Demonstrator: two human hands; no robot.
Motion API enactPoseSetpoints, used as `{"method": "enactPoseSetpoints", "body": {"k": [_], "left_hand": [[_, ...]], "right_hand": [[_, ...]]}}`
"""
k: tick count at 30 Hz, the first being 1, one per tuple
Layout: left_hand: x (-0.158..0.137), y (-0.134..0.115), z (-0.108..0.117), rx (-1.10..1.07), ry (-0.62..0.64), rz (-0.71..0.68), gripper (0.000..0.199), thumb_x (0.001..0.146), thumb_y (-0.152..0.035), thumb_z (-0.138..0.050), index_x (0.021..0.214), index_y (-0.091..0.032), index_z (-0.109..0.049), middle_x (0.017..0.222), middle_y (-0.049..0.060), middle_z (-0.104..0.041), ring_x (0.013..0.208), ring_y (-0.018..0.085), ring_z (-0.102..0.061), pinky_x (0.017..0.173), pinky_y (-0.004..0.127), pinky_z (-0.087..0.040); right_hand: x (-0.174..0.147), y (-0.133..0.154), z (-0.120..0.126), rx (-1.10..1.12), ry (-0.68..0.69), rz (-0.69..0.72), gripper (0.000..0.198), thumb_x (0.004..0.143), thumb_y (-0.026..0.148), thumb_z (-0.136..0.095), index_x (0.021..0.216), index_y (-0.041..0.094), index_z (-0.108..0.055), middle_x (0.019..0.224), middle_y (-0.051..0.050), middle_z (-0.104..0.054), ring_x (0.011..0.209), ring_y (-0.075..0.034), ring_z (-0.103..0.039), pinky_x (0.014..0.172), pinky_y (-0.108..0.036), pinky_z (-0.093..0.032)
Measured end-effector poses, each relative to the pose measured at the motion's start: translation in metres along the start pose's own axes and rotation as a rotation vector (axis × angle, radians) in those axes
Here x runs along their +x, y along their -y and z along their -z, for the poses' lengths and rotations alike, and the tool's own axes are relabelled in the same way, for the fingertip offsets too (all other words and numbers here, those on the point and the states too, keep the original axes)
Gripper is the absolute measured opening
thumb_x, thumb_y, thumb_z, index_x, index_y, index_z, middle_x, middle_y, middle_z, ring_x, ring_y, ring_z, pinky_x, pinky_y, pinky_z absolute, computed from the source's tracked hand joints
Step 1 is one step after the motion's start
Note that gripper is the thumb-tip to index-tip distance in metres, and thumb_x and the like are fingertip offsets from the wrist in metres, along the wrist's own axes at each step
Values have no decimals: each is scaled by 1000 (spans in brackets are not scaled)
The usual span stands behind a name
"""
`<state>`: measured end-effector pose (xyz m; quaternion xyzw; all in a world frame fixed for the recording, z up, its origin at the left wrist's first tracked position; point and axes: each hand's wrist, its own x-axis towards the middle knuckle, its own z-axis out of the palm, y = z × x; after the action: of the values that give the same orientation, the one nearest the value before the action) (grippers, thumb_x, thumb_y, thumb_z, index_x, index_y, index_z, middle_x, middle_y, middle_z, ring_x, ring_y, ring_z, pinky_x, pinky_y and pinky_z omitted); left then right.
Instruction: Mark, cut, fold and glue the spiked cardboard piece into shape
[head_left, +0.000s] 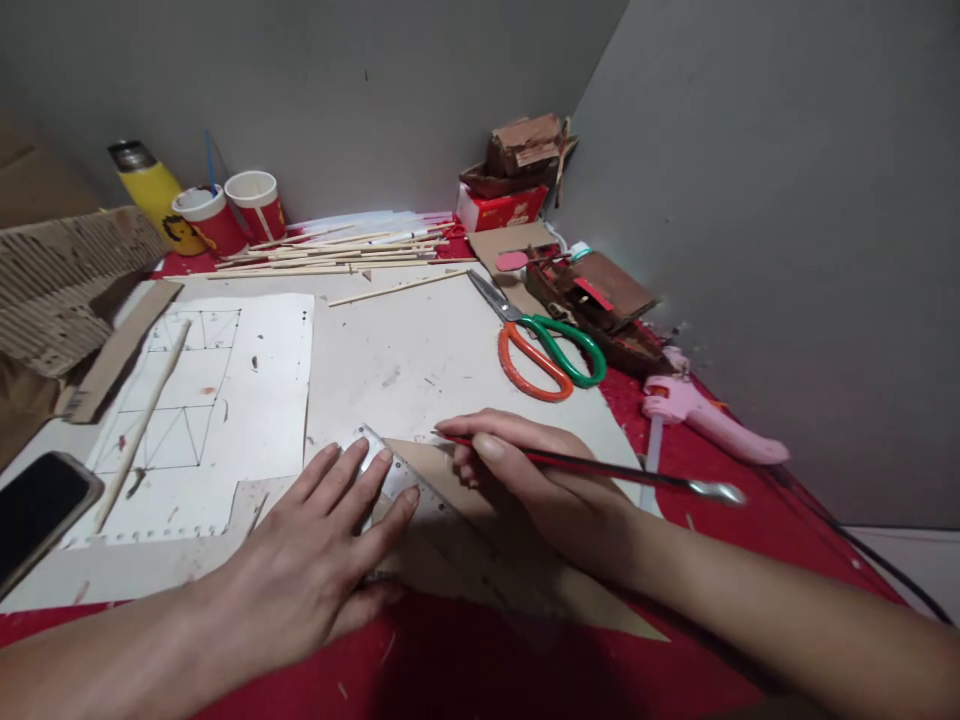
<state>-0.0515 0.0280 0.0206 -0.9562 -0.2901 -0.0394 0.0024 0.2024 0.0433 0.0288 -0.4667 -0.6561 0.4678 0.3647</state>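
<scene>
Cardboard [424,462] at lower centre looks barely started tbh, no lines I can spot, though the sketch [176,437] at left is drawn; left hand [311,540] splayed flat on the ruler [401,480], right hand [553,500] pinching a pencil [600,468].

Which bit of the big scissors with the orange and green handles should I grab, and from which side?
Probably the looped orange handle and green handle, coming from the near right. The scissors lie with those rounded loops toward that side, while the pointed metal blades aim away to the far left, so your fingers should stay clear of them.
</scene>
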Motion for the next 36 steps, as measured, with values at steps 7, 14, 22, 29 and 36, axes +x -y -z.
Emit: {"method": "enactPoseSetpoints", "body": {"k": [7, 14, 22, 29, 36], "left_hand": [[-1, -1, -2, -48, 12, 11, 60, 93, -43, -57, 147, -21, -44, 154, 18, -43, 146, 40, -32, 111, 56, -38], [-2, -1, -3, -33, 37, 11, 69, 89, -42, -63, 150, -19, -40, 156, 19, -40, 148, 40, -26, 111, 55, -38], [0, 0, -2, -7, 24, 6, 64, 94, -54, -51, 148, -21, -43, 153, 19, -45, 146, 38, -31, 114, 51, -35], [0, 1, 0, 33, 36, -15, 61, 95, -52, -50, 147, -21, -44, 155, 18, -41, 147, 38, -30, 116, 51, -28], [1, 2, -3, 27, 22, -14, 60, 95, -53, -50, 145, -20, -47, 155, 18, -41, 148, 37, -28, 118, 51, -23]], "right_hand": [[21, -14, -13, 335, -48, -151, 43, 96, 51, -50, 107, 12, -64, 79, -4, -61, 64, -14, -57, 59, -29, -51], [16, -13, -12, 295, -5, -167, 30, 97, 39, -52, 107, 14, -64, 85, -5, -65, 73, -16, -60, 63, -29, -51], [16, -11, -12, 314, -12, -223, 20, 95, 30, -52, 105, 18, -66, 87, -3, -66, 76, -15, -62, 63, -26, -51], [19, -4, -10, 156, -72, -205, 17, 87, 24, -58, 100, 19, -68, 88, -3, -72, 75, -15, -61, 65, -27, -48], [21, -5, -8, 266, -41, -267, 19, 86, 28, -59, 100, 19, -68, 86, -3, -71, 69, -13, -61, 61, -25, -51]]}}
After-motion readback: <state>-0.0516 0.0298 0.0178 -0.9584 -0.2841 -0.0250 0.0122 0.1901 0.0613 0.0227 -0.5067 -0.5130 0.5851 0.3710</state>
